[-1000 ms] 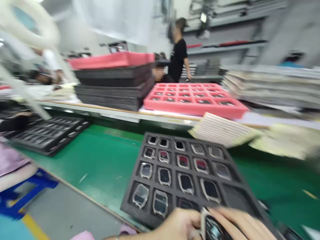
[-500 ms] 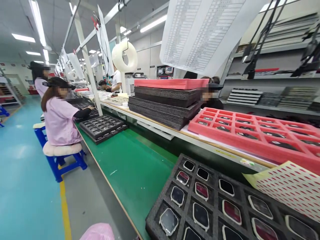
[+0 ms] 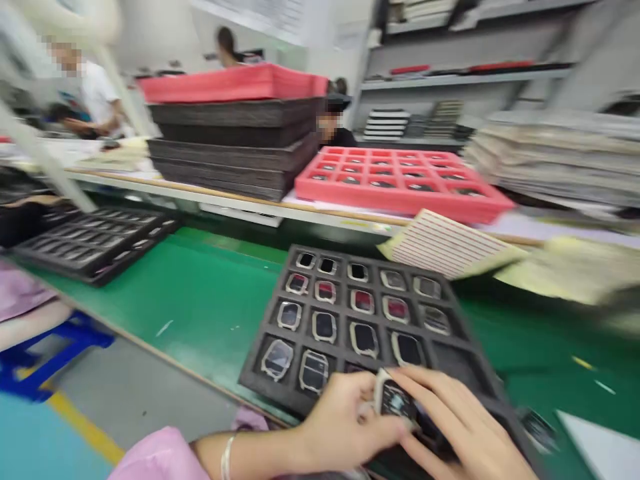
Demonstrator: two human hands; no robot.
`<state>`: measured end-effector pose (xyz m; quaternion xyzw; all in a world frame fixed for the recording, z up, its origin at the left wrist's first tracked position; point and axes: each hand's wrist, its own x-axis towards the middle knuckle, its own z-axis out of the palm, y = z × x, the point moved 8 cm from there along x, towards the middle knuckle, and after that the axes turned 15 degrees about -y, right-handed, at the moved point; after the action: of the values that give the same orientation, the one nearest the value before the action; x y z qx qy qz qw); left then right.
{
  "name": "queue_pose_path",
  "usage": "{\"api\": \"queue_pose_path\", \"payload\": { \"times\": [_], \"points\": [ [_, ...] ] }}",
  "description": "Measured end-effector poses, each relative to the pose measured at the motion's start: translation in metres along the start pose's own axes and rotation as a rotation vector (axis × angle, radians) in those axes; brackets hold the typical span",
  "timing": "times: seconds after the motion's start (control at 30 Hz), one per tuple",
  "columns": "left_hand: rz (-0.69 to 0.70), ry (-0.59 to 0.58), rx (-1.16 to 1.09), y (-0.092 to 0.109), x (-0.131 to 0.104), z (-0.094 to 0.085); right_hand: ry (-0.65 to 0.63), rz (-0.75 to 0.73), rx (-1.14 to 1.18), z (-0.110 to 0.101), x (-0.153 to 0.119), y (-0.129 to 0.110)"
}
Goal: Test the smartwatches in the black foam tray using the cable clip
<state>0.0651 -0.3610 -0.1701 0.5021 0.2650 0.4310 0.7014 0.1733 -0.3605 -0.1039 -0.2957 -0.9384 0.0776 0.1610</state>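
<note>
A watch case [image 3: 395, 399] with a pale frame and a dark face is held between my two hands, low over a black foam tray [image 3: 453, 360]. My left hand [image 3: 345, 423] pinches its left and lower side. On its right side lie the fingers of my right hand [image 3: 463, 423], bent around it; part of the grip is hidden. Rows of similar watch cases [image 3: 324, 327] sit in the tray's compartments, some faces dark and some reddish. One compartment at the right holds nothing. My hands cover the tray's near part.
The green bench [image 3: 210, 300] carries another tray [image 3: 95, 240] at left. On the raised shelf stand stacked black foam trays [image 3: 225, 160] and a red foam tray [image 3: 400, 200] of dark parts. A dotted yellowish sheet [image 3: 445, 247] overhangs. Co-workers sit beyond.
My view has swung right and down to the tray. Both my hands and the watch case between them have come into sight; before, only a pink sleeve showed.
</note>
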Motion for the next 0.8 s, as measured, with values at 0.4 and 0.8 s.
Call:
{"api": "queue_pose_path", "payload": {
  "times": [0.4,0.8],
  "points": [
    [-0.085,-0.169,0.061,-0.004,-0.003,0.012,0.037,-0.022,0.312,-0.008,-0.001,-0.015],
    [-0.132,-0.119,0.135,-0.009,-0.011,0.013,0.079,-0.002,0.418,0.003,-0.005,-0.010]
  ]
}}
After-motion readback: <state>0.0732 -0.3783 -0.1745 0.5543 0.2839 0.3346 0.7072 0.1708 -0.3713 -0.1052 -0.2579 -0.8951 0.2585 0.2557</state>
